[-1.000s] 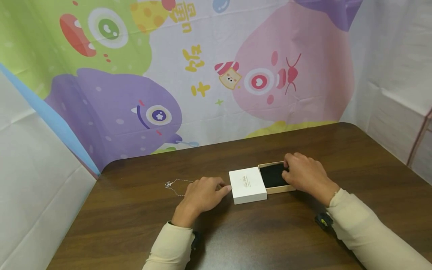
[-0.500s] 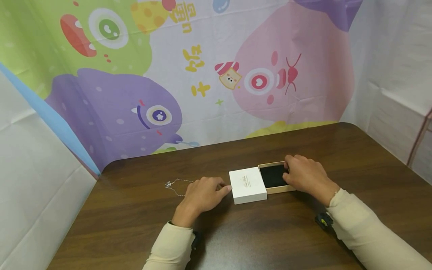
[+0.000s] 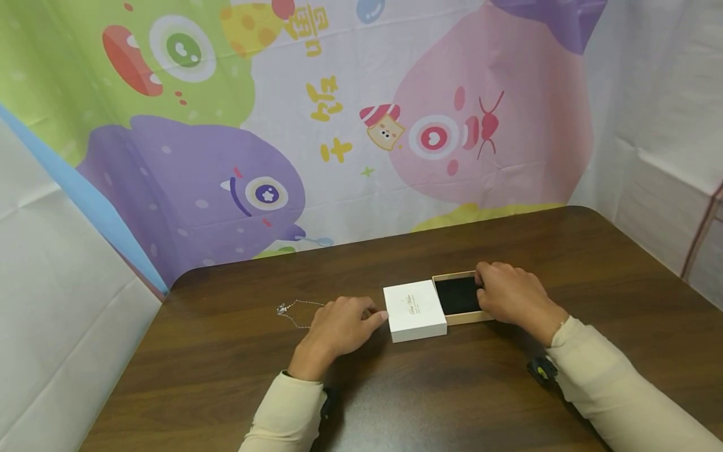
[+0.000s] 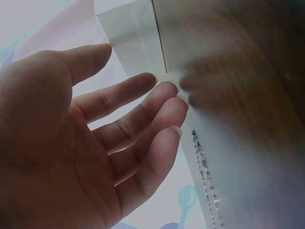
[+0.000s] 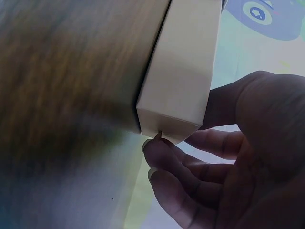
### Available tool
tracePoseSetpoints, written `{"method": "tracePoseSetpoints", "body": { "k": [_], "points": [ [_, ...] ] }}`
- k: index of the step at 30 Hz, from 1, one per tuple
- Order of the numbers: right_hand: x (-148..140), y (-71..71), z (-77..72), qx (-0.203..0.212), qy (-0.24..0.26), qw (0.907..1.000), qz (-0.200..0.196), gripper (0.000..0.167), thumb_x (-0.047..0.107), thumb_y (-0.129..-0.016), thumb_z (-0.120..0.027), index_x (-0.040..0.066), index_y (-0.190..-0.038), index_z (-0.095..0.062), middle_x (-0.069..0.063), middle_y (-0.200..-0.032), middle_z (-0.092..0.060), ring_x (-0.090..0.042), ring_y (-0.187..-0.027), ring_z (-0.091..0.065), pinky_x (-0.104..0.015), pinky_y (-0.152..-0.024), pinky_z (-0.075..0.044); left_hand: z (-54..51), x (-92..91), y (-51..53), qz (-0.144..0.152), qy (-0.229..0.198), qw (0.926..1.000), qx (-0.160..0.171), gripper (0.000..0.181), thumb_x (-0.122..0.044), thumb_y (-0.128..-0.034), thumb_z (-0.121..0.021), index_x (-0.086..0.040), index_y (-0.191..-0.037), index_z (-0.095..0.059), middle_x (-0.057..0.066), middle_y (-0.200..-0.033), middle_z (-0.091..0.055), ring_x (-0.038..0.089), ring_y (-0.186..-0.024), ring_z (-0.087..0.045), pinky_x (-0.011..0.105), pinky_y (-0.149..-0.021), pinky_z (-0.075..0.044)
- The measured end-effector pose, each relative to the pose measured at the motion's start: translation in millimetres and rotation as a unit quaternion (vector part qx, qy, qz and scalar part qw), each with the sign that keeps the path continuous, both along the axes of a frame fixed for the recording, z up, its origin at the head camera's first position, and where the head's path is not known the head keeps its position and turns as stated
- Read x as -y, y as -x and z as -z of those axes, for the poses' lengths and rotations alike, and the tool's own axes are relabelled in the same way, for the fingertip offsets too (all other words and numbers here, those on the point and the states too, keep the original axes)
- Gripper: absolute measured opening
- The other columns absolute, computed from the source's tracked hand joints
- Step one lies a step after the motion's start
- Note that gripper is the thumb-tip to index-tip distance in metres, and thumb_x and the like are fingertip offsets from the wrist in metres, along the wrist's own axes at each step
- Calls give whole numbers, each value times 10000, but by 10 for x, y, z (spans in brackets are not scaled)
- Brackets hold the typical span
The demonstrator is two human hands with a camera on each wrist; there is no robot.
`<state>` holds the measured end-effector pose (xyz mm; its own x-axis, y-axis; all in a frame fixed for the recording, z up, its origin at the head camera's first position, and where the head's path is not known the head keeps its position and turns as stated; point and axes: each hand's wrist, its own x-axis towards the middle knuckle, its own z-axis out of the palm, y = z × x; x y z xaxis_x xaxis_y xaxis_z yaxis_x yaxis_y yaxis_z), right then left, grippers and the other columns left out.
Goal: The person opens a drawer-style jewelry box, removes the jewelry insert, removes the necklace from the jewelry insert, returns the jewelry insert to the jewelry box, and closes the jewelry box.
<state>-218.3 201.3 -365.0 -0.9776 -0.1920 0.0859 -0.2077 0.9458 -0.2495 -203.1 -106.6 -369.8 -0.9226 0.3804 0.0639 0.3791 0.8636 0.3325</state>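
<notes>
A white jewelry box sleeve [image 3: 414, 307] with small printed lettering lies on the table. Out of its right side projects a tan drawer [image 3: 469, 318] lined with a black pad [image 3: 456, 296]. My right hand [image 3: 514, 294] grips the drawer's right end; in the right wrist view, its fingertips are at a small pull tab [image 5: 160, 135] on the box end. My left hand [image 3: 341, 326], fingers loosely bent, is at the sleeve's left edge, thumb tip against or very near it. A silver chain necklace [image 3: 282, 309] lies left of that hand, which partly hides it.
The brown wooden table [image 3: 226, 376] runs back to a cartoon-printed curtain [image 3: 350, 207]. Pale cloth panels stand at the left [image 3: 68, 301] and right. Dark wrist devices [image 3: 542, 370] sit under the sleeves.
My right hand has shifted very slightly toward me at the drawer's end. The left hand, the box and the necklace stay in place.
</notes>
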Motion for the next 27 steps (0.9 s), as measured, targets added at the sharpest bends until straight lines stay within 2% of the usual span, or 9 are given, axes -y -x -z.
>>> {"method": "tracePoseSetpoints", "body": {
  "k": [15, 27],
  "points": [
    [-7, 5, 28, -37, 24, 10000, -36, 165, 58, -846, -604, 61, -1000, -662, -90, -934, -661, -270, -793, -618, -495, -621, -494, 1, -5, 0, -26, 57, 10000, -36, 285, -446, -979, -611, -214, -1044, -763, -87, -921, -724, 147, -809, -676, 384, -645, -497],
    [-1, 6, 13, 107, 3, 9999, -36, 172, 38, -850, -589, 59, -1008, -654, -94, -952, -659, -272, -804, -614, -496, -630, -496, -12, -7, -3, -9, 36, 10000, 14, 293, -450, -979, -609, -210, -1069, -752, -74, -961, -733, 173, -840, -689, 401, -657, -501]
  ]
}}
